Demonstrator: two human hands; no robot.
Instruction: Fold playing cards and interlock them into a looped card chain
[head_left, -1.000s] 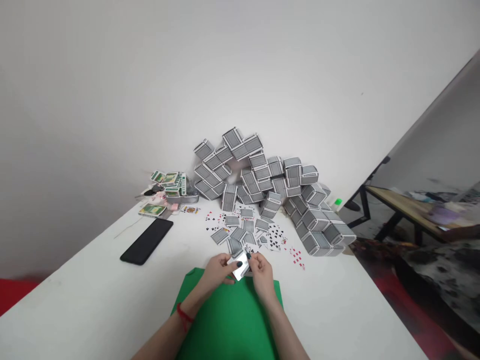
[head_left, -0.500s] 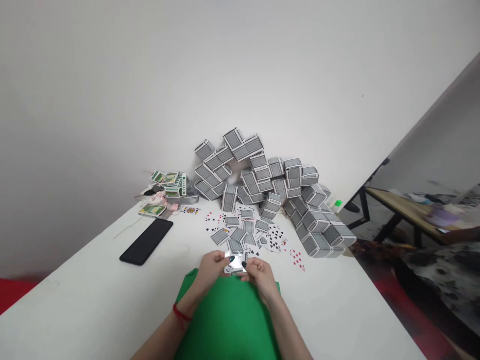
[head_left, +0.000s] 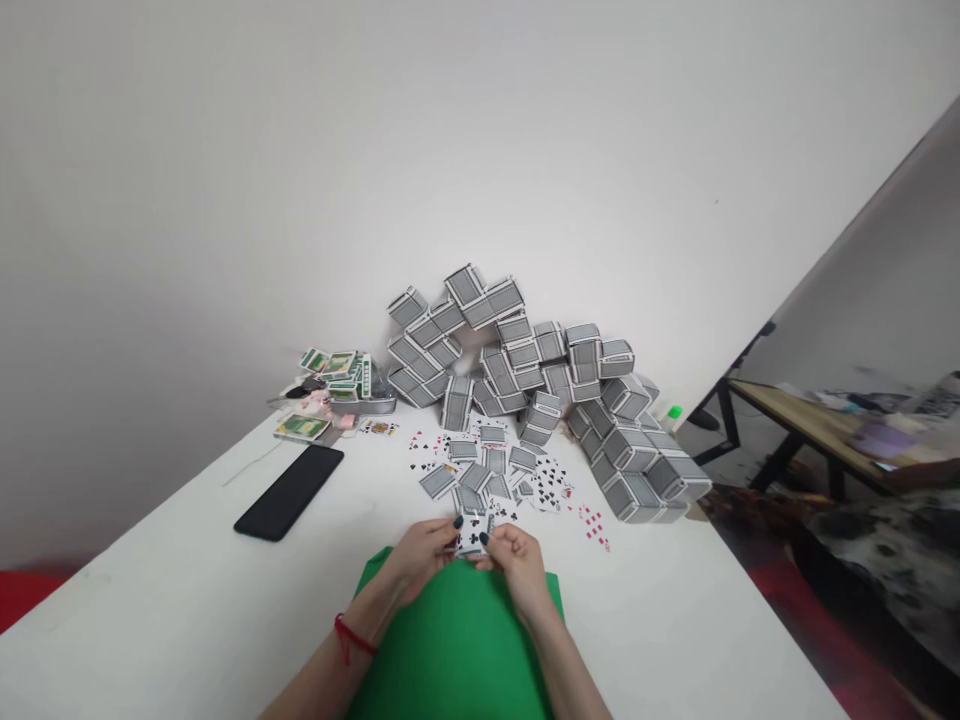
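Observation:
Between my two hands, just above the front of the white table [head_left: 180, 600], is a playing card [head_left: 473, 535] with black club marks facing up. My left hand [head_left: 424, 553] pinches its left side, thumb on top. The right side is gripped by my right hand [head_left: 517, 560], also with the thumb on top. Whether more than one card is held I cannot tell. Right beyond my fingers lie loose playing cards [head_left: 474, 475], some face up and some showing grey backs. Diamond cards [head_left: 594, 525] lie to the right of them.
Folded-card blocks [head_left: 499, 370] stand stacked against the wall, with more blocks [head_left: 634, 455] at the right. A black phone [head_left: 289, 493] lies at the left. Behind it are green card boxes [head_left: 341, 367] and a flat box [head_left: 301, 428]. A second table [head_left: 817, 425] stands far right.
The held card has turned: its glare is gone and the club marks now show. Both hands have shifted slightly and still grip it. The view has moved a little.

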